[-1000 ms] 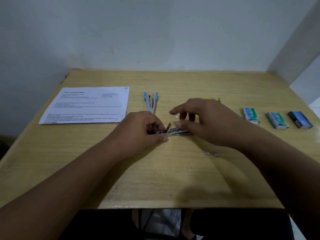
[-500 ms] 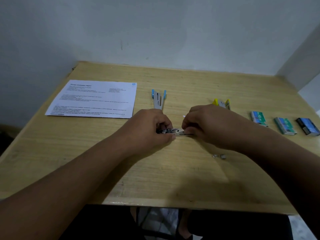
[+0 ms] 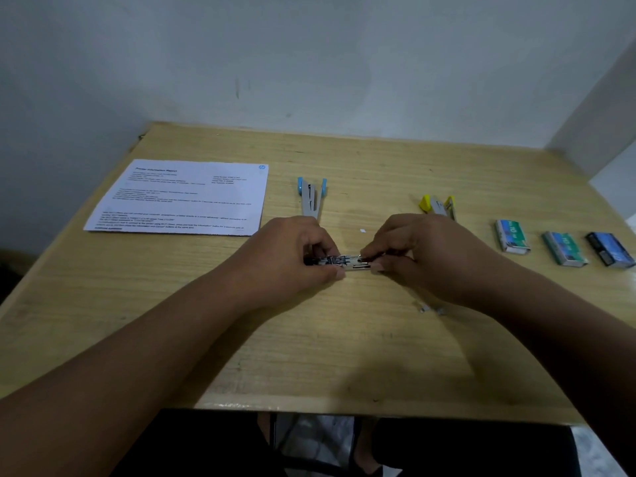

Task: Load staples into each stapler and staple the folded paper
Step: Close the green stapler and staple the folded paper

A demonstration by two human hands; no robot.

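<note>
A small black and metal stapler (image 3: pixel 340 262) lies on the wooden desk (image 3: pixel 309 356) between my hands. My left hand (image 3: pixel 292 259) grips its left end. My right hand (image 3: pixel 423 256) pinches its right end with thumb and fingers. A blue stapler (image 3: pixel 311 197) lies spread apart behind my left hand. A yellow stapler (image 3: pixel 438 204) lies behind my right hand, partly hidden. The printed paper (image 3: pixel 186 197) lies flat at the left. Three staple boxes (image 3: pixel 511 235) (image 3: pixel 564 248) (image 3: pixel 611 250) sit in a row at the right.
A few loose staple bits (image 3: pixel 432 308) lie on the desk below my right wrist. A tiny white scrap (image 3: pixel 363 231) sits between the hands. White walls close the desk at the back and right. The front edge is near my body.
My right hand has come down from a raised, spread pose and closed on the stapler's right end. The raised metal part now lies flat. The view shifted slightly.
</note>
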